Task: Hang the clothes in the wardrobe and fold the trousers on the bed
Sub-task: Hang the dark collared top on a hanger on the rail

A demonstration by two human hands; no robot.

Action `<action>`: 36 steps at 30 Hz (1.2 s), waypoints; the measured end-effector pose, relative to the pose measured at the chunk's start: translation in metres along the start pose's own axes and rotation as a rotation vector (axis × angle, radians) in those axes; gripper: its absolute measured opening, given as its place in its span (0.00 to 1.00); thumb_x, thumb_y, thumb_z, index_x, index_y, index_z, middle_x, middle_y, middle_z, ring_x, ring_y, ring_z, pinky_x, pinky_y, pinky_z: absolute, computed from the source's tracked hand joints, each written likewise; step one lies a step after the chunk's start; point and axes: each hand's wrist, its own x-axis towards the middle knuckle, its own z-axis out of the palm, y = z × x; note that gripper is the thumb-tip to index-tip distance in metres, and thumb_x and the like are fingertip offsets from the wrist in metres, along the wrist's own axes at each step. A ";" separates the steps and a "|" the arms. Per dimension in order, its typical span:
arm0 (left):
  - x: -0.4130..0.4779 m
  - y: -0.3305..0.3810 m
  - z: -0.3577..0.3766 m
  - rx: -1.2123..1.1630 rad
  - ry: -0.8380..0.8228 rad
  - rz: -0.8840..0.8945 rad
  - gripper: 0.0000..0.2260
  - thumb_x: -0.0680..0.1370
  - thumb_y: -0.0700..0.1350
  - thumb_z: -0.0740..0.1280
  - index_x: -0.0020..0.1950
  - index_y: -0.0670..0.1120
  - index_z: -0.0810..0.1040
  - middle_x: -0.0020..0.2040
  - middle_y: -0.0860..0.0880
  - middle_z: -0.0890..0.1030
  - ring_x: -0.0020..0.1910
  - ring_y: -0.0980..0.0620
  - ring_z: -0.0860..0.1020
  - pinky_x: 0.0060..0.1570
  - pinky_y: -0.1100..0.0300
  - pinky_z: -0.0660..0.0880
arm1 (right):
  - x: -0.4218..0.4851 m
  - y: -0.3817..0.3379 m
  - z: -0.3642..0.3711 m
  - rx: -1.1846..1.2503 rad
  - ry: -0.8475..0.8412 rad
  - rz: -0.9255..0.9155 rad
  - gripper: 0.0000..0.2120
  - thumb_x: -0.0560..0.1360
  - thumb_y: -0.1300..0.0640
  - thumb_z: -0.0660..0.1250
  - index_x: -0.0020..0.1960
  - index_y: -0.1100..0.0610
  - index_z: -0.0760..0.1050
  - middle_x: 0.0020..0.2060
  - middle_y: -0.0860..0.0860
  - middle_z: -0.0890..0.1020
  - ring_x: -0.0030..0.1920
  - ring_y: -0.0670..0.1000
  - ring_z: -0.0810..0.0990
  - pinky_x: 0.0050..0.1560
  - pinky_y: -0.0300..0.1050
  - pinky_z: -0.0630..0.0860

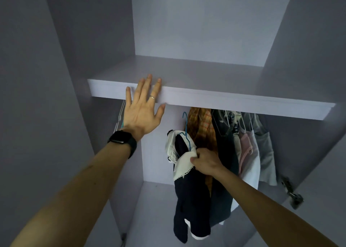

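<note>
Left hand (142,113) spread wide, palm flat on shelf (224,100) edge, 9 o'clock of centre. Right hand (206,162), at 4 o'clock from it, grips the white collar of the dark dress (189,200) on a blue hanger (186,126).

Shelf hides the rail, so I cannot tell whether the hook is seated.

Risk: if unseated, release drops the dress, and a collar-only pull may slide it off. Hung clothes (249,149) crowd it at 2 o'clock.
</note>
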 end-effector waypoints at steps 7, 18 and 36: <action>0.014 0.016 0.041 -0.087 0.168 -0.109 0.30 0.84 0.61 0.51 0.83 0.52 0.46 0.83 0.47 0.45 0.81 0.46 0.40 0.76 0.33 0.41 | 0.053 0.008 -0.002 0.081 0.024 0.036 0.11 0.79 0.53 0.62 0.56 0.56 0.78 0.49 0.54 0.84 0.49 0.56 0.83 0.53 0.50 0.80; 0.017 0.006 0.086 -0.021 0.438 -0.051 0.31 0.83 0.63 0.52 0.83 0.53 0.51 0.82 0.49 0.55 0.82 0.47 0.47 0.75 0.31 0.48 | 0.134 0.030 0.036 0.297 0.264 -0.061 0.08 0.78 0.54 0.63 0.41 0.52 0.75 0.37 0.48 0.80 0.38 0.50 0.79 0.33 0.41 0.68; 0.019 0.009 0.093 -0.033 0.568 -0.102 0.30 0.81 0.63 0.54 0.81 0.53 0.58 0.79 0.50 0.61 0.81 0.48 0.52 0.72 0.30 0.55 | 0.180 0.031 0.007 0.141 0.610 0.283 0.25 0.84 0.49 0.53 0.78 0.57 0.57 0.78 0.62 0.51 0.77 0.65 0.49 0.74 0.68 0.54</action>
